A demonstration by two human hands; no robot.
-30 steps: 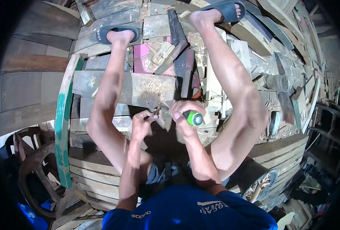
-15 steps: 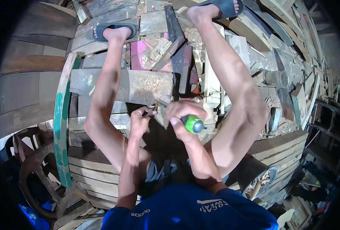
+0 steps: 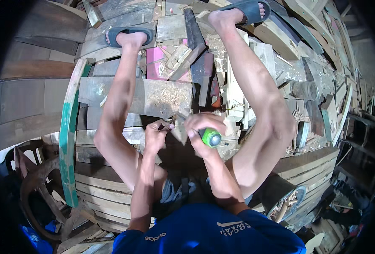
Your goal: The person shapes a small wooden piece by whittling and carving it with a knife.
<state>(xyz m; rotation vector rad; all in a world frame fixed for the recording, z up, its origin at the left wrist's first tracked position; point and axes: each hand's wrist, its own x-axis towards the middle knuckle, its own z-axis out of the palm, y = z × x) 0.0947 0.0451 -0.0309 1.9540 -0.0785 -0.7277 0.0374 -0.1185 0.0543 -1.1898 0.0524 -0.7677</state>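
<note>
At the far left, a long plank with green paint (image 3: 68,146) is standing out beside the person's left leg. The left hand (image 3: 156,134) is pinching a small, thin brown piece (image 3: 173,121) between thumb and fingers, holding it between the knees. Just beyond, a board (image 3: 168,98) is carrying a scatter of pale shavings. Next, a narrow blade (image 3: 181,115) is pointing leftward, its tip lying near the piece; whether the two are touching, one cannot tell. The right hand (image 3: 201,127) is wrapping its fingers around the tool's bright green handle (image 3: 210,137), whose rounded end is facing the person. Farther right, past the right leg, a clear jar (image 3: 304,89) is sitting among wood scraps.
</note>
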